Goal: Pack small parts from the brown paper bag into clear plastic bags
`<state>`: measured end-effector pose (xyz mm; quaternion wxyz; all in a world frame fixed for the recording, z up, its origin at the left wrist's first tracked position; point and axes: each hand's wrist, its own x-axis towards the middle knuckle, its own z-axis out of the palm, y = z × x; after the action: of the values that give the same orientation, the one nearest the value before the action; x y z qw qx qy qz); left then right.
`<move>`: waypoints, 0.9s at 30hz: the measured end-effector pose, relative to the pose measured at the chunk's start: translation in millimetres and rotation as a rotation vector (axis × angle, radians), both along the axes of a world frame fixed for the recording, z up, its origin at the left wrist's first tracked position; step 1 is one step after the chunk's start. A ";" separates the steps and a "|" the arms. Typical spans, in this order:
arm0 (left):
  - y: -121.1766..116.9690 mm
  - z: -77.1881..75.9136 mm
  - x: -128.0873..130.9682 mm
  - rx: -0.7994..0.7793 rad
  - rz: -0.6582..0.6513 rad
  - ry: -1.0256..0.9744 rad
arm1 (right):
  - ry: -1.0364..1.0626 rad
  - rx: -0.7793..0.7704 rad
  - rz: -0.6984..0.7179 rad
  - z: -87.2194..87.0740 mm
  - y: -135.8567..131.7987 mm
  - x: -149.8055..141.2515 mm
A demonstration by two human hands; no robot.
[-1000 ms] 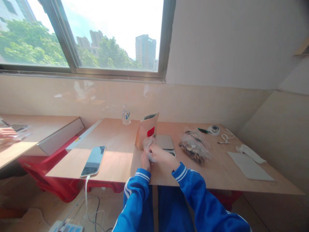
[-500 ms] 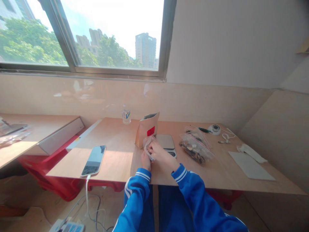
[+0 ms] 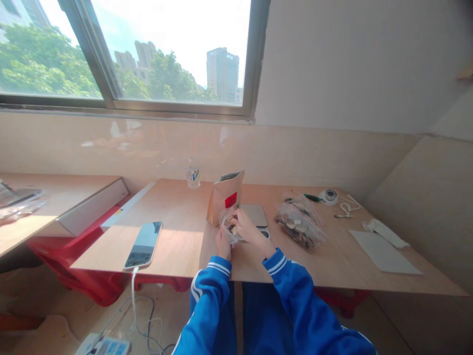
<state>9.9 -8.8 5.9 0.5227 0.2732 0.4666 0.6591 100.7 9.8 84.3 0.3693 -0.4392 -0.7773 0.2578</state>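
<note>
Both hands hold a small clear plastic bag (image 3: 229,224) with brown bits inside, just above the wooden table (image 3: 177,241). My left hand (image 3: 223,245) grips it from below. My right hand (image 3: 247,228) pinches its upper right side. Right behind the bag stands an open brown paper pouch (image 3: 224,197) with a red label. A small digital scale (image 3: 254,217) lies beside the pouch, partly hidden by my right hand.
A larger clear bag of brown pieces (image 3: 299,226) lies to the right. A phone (image 3: 144,244) on a cable lies at the left. A water bottle (image 3: 192,175) stands at the back. A grey sheet (image 3: 384,251), white cloth, tape roll (image 3: 328,196) and green tool sit far right.
My right hand has shifted up and slightly back along the small bag, and the bag's brown contents now show. The left hand has stayed put.
</note>
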 end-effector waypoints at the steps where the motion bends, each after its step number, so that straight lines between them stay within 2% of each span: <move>1: -0.3 0.5 0.0 -0.010 -0.004 -0.005 | 0.006 -0.002 -0.012 -0.6 0.2 -0.9; 5: -1.2 2.4 -0.5 -0.051 -0.035 -0.015 | 0.001 0.000 -0.051 -2.7 -0.5 -6.4; 12: 0.4 0.9 -1.2 -0.018 -0.013 -0.007 | -0.035 0.046 -0.028 -1.2 -2.2 -12.7; 17: -1.8 2.5 -1.4 0.020 -0.008 -0.047 | 0.050 -0.059 -0.031 5.9 -1.3 -4.9; 21: -4.4 8.2 -1.5 -0.021 -0.007 -0.030 | 0.122 -0.098 -0.031 9.0 -0.4 3.6; 25: -4.3 10.7 -1.5 -0.056 -0.016 -0.002 | 0.280 -0.252 -0.008 10.9 3.1 11.1; 27: -3.7 10.0 -1.8 -0.061 -0.028 0.006 | 0.353 -0.297 0.000 18.0 8.3 15.3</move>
<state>8.0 -12.5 15.9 0.5386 0.2656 0.4839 0.6366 116.0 18.1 102.4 0.4309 -0.4369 -0.6541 0.4423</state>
